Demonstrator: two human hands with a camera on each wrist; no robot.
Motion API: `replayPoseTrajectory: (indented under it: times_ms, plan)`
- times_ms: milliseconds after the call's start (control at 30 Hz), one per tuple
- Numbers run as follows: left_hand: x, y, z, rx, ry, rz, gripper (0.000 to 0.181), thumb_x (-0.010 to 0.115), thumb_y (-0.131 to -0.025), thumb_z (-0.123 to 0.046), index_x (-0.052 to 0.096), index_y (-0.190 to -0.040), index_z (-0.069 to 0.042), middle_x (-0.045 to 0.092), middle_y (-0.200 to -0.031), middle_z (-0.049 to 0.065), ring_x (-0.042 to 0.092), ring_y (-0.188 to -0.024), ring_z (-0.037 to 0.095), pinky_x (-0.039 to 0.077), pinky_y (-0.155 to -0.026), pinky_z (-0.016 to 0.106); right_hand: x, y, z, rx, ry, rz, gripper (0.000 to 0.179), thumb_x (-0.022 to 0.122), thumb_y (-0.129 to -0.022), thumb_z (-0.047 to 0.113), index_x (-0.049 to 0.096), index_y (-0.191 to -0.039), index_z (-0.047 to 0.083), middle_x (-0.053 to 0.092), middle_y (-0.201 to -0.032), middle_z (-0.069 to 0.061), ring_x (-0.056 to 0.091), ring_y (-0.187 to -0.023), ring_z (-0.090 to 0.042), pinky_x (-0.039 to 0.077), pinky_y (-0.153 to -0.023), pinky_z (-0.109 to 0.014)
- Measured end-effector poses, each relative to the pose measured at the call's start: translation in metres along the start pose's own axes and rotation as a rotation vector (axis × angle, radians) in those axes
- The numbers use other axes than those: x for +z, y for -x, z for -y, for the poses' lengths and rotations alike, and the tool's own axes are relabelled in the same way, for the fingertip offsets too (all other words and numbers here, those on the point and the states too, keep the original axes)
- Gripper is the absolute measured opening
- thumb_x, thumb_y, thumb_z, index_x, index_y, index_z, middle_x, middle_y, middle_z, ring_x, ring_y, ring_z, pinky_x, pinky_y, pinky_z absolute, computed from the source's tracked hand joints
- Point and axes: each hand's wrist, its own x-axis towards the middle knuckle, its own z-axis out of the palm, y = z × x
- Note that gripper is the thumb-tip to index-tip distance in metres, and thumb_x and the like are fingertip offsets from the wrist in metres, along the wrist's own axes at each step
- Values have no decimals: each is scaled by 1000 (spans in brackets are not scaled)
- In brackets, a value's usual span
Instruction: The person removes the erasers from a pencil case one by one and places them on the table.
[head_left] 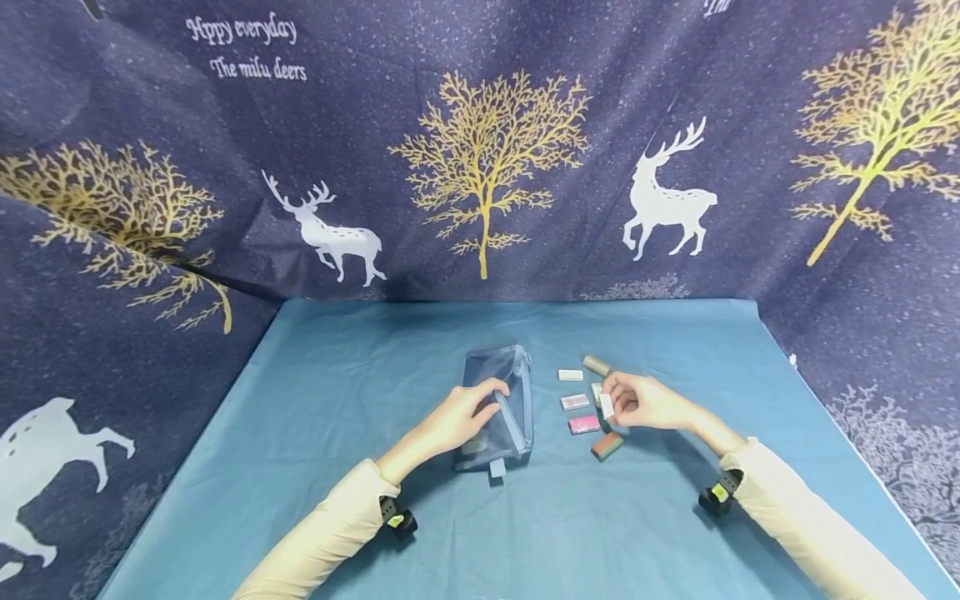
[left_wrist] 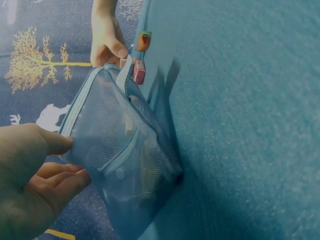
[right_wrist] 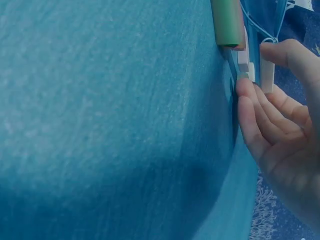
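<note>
A blue mesh zipper pouch (head_left: 487, 368) lies on the blue cloth, its zipper side toward the right. My left hand (head_left: 453, 417) pinches the zipper edge between thumb and fingers, and in the left wrist view the mouth of the pouch (left_wrist: 120, 135) gapes. Small items show faintly through the mesh. To the right, my right hand (head_left: 648, 402) holds a small white eraser (right_wrist: 267, 75) between thumb and fingers. Close by lie a pink eraser (head_left: 584, 425), an orange and green one (head_left: 607, 446), a tan one (head_left: 597, 364) and two whitish ones (head_left: 570, 375).
Blue cloth (head_left: 337, 358) covers the table. Behind it and along both sides hangs a dark blue curtain (head_left: 555, 250) printed with deer and trees. A pale tag (head_left: 497, 468) sticks out from the pouch's near edge.
</note>
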Motion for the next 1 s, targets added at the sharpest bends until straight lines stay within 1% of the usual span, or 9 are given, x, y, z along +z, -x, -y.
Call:
replayPoseTrajectory:
  times_ms: [133, 367, 533, 633, 833, 1000]
  plan:
    - [0, 0, 0, -5, 7, -3, 25, 47, -96, -19, 49, -120, -25, 35, -53, -6, 28, -40, 3, 30, -44, 17, -1, 3, -1, 17, -43, 29, 37, 65, -73, 0, 51, -106, 5, 62, -90, -10, 62, -80, -17, 53, -70, -25]
    - [1, -1, 0, -9, 16, 1, 25, 47, -96, -19, 49, -120, -25, 34, -52, -7, 28, -40, 3, 30, -44, 17, -4, 9, -7, 16, -79, 73, 36, 68, -76, 4, 51, -107, 6, 61, -92, -10, 61, -83, -17, 53, -72, -26]
    - [0, -1, -1, -5, 21, -8, 25, 47, -96, -18, 49, -119, -24, 35, -52, -7, 27, -40, 3, 30, -44, 17, -8, 13, -7, -1, -102, 109, 35, 64, -77, 0, 49, -108, 3, 61, -93, -13, 61, -82, -14, 53, -71, -27]
    - [1, -1, 0, -5, 22, -2, 25, 46, -96, -18, 49, -120, -25, 34, -52, -6, 27, -39, 3, 30, -43, 18, -9, 16, -8, -7, -105, 112, 35, 65, -76, 0, 49, -108, 3, 61, -92, -13, 61, -81, -13, 53, -70, -27]
    - [3, 1, 1, -5, 19, 4, 25, 46, -96, -19, 48, -120, -25, 34, -51, -7, 27, -39, 3, 29, -43, 17, -11, 21, -10, -16, -82, 109, 35, 68, -77, 3, 50, -107, 3, 60, -87, -13, 59, -74, -13, 52, -64, -27]
    - [3, 2, 2, -1, 14, -2, 25, 47, -96, -18, 49, -119, -25, 34, -51, -7, 27, -39, 3, 29, -44, 17, -14, 25, -8, -5, 3, 105, 35, 72, -76, 10, 52, -104, 7, 57, -79, -9, 53, -66, -8, 48, -57, -24]
